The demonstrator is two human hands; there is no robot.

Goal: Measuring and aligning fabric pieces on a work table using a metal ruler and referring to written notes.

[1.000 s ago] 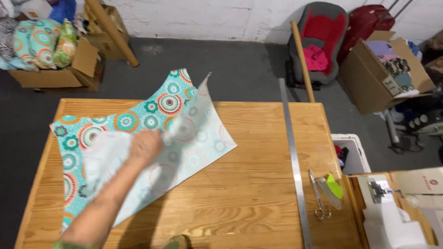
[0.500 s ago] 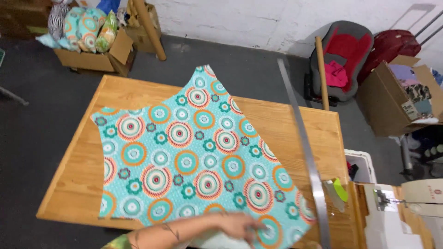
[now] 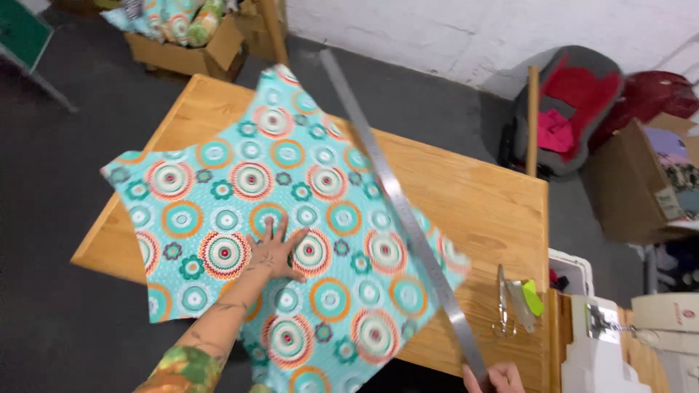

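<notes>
The left hand is pressing flat, fingers spread wide, on the turquoise circle-patterned fabric covering the wooden surface. The right hand is gripping the long metal ruler, lying diagonally across the fabric.

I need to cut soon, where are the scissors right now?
The scissors lie on the wooden table near its right edge, right of the long metal ruler and beside a yellow-green item.

fabric: turquoise, printed with orange and red circles, spread flat under left hand
ruler: long, metal, slanting over fabric, near end gripped by right hand
</notes>
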